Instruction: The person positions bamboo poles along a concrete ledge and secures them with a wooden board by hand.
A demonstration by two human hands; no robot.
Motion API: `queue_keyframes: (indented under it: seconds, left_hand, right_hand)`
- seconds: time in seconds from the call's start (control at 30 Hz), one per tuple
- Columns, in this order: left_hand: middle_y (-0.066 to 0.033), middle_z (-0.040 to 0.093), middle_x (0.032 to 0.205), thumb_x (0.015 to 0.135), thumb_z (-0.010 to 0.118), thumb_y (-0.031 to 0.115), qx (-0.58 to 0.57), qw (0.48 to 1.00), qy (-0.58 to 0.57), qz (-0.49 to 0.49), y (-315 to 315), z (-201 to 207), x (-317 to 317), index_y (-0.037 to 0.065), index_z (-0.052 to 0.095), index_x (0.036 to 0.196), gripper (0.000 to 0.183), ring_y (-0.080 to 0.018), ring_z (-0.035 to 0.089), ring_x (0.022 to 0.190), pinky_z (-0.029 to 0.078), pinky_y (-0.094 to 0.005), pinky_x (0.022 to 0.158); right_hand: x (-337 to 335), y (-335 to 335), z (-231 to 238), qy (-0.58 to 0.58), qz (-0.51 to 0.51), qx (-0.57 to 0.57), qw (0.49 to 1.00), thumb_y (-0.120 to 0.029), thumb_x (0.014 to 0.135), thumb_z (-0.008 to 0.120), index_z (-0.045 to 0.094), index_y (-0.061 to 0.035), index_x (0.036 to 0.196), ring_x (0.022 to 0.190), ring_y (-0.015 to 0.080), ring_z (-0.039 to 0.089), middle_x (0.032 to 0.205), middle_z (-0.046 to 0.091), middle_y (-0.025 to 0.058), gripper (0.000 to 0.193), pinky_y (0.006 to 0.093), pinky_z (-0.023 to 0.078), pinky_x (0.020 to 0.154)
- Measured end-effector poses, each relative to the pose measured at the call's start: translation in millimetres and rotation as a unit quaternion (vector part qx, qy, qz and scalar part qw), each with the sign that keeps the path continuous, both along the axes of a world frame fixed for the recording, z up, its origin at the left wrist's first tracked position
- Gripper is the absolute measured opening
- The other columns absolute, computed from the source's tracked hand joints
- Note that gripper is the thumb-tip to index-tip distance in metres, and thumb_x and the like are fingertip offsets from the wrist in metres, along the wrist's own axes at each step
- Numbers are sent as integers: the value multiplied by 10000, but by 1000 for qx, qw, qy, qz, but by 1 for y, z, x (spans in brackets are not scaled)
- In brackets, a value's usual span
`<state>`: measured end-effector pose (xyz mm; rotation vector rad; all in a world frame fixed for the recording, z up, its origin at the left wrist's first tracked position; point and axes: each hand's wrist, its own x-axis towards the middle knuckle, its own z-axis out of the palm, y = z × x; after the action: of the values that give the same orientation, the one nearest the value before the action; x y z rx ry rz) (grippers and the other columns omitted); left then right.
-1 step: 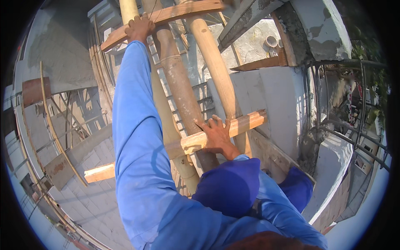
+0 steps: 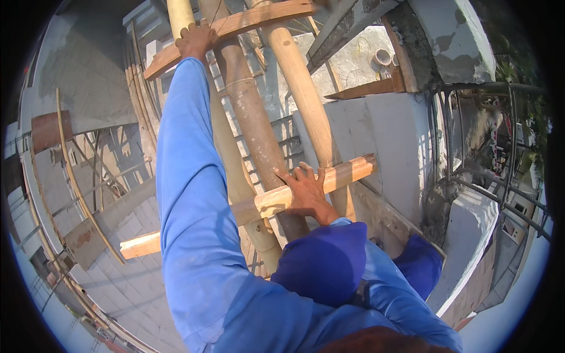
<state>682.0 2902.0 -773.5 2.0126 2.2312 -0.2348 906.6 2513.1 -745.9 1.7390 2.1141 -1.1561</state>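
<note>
My left hand point(image 2: 196, 41) is at the far end of my outstretched arm. Its fingers hook over the far wooden batten point(image 2: 259, 22) where that crosses a pale bamboo pole point(image 2: 181, 13). Closer to me, my right hand point(image 2: 306, 189) rests on the near wooden batten point(image 2: 350, 172), fingers spread and palm down. Both battens lie across several bamboo poles, among them a brown one point(image 2: 250, 103) in the middle and a light one point(image 2: 300, 82) on the right. My left sleeve covers part of the near batten.
A concrete beam point(image 2: 353, 29) slants in at the upper right. Bare steel bars point(image 2: 500, 203) jut out on the right, beside a grey wall point(image 2: 388, 141). A round container point(image 2: 382, 57) stands on a surface below. Thin bamboo poles point(image 2: 76, 176) stand at the left.
The far batten's left end has dropped slightly toward me. My left forearm has shifted a little to the left. My right hand has stayed in place.
</note>
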Motion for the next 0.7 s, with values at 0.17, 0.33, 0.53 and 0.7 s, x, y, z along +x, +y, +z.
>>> queue_keyframes:
  seconds: [0.17,0.33,0.53,0.7]
  left_hand:
    - [-150,639,1053,902,438,345,91,991,32,-94,-64,-14,19,43,635,1001,373,-318,525,1107,404,-548,869]
    - [-202,663,969,898,431,355,67,991,-12,-113,-109,-20,11,28,624,998,392,-359,568,1027,420,-530,858]
    - [-278,644,994,925,366,378,-45,989,-139,-2,-191,-6,38,23,564,1096,441,-446,620,937,451,-511,867]
    - [-286,644,994,931,316,379,-69,987,-143,13,-235,24,15,33,539,1143,463,-427,627,939,452,-503,857]
  right_hand:
    - [2,-4,-1,17,-18,15,1000,-329,519,843,401,-300,1391,1319,359,322,1301,476,125,978,642,174,1030]
    - [-1,-6,4,26,-15,33,999,-298,430,839,414,-302,1382,1308,355,342,1297,483,115,1042,602,191,1050]
    - [4,-12,1,7,-31,25,999,-254,420,827,424,-315,1373,1303,358,349,1294,484,114,1036,596,191,1055]
    - [-1,-17,0,27,-26,39,999,-239,398,830,442,-299,1358,1316,349,328,1303,472,123,1037,603,177,1054]
